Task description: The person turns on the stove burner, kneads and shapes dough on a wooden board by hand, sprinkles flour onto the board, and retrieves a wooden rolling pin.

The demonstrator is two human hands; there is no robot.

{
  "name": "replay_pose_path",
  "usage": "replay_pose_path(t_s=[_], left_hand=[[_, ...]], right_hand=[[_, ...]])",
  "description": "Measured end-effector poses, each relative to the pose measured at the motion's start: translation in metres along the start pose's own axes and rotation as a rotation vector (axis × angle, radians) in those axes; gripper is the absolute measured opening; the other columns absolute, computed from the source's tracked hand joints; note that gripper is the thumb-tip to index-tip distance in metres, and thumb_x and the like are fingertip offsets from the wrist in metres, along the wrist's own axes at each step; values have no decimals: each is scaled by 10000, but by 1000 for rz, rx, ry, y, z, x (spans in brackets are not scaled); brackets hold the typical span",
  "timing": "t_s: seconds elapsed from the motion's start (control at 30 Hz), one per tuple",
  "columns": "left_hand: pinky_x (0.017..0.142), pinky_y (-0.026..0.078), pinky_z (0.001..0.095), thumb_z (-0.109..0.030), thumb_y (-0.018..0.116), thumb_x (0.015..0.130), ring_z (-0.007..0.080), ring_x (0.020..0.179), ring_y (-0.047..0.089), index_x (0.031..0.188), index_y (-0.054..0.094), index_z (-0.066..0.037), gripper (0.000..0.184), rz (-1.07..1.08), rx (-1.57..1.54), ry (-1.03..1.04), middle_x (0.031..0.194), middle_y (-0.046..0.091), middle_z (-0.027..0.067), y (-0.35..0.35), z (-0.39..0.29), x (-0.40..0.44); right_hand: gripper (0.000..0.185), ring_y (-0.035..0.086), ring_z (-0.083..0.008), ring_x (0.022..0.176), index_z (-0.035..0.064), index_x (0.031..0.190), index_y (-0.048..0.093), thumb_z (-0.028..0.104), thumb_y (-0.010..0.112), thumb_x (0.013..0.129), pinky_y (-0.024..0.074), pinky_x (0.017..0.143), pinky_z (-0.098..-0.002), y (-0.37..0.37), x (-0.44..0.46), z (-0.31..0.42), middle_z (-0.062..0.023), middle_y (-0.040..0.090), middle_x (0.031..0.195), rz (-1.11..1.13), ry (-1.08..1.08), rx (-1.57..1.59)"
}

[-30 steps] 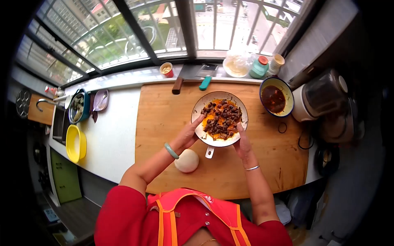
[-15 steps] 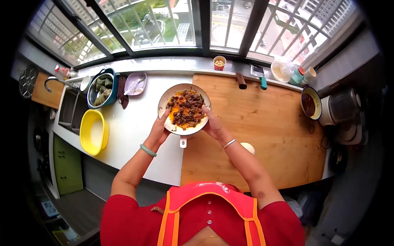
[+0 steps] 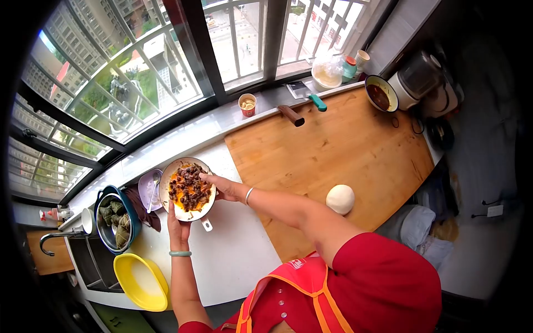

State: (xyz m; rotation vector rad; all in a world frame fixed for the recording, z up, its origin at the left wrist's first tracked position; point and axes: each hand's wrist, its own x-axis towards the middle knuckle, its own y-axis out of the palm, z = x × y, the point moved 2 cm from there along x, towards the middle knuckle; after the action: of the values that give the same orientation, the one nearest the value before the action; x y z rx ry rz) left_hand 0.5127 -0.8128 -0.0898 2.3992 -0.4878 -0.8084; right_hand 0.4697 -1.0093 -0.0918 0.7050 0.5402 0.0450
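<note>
A shallow white enamel dish [image 3: 191,188] with a short handle holds a dark, oily chopped mixture. My left hand [image 3: 179,226] grips its near rim, a green bangle on the wrist. On the right rim, my right hand [image 3: 222,187] has its thumb over the edge and its fingers beneath. The dish is over the white counter [image 3: 233,250], beside a purple bowl [image 3: 149,188] with a spoon. A smooth ball of dough [image 3: 340,199] rests on the wooden board [image 3: 311,161], right of my right forearm.
Left are a blue tub [image 3: 100,222] of leaf-wrapped bundles, a yellow basin [image 3: 139,283] and a sink [image 3: 89,261]. Along the sill stand a red cup [image 3: 247,105], a brown-handled tool [image 3: 291,115] and a green-handled one [image 3: 317,102]. A sauce bowl [image 3: 382,93] sits far right.
Both hands have carried the dish from above the wooden board leftward to the white counter beside the purple bowl. The view has turned, and the dough ball is fully visible again.
</note>
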Motion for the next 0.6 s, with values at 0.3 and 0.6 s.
replay_pose_path(t_s=[0.3, 0.6], left_hand=[[1007, 323, 410, -480, 491, 851, 246, 1221, 373, 1337, 308, -98, 645, -51, -51, 57, 1343, 374, 80, 0, -12, 15], [1008, 309, 411, -398, 443, 900, 263, 1192, 383, 1262, 362, -51, 508, -67, -100, -67, 1261, 393, 128, 1, 94, -78]], right_hand=[[806, 387, -191, 1195, 128, 1372, 188, 583, 498, 783, 345, 980, -350, 5, -3, 18, -102, 376, 1320, 24, -103, -170], [435, 452, -312, 1122, 4, 1129, 507, 323, 521, 833, 358, 946, -363, -131, -230, 11, -173, 495, 1203, -674, -464, -1242]])
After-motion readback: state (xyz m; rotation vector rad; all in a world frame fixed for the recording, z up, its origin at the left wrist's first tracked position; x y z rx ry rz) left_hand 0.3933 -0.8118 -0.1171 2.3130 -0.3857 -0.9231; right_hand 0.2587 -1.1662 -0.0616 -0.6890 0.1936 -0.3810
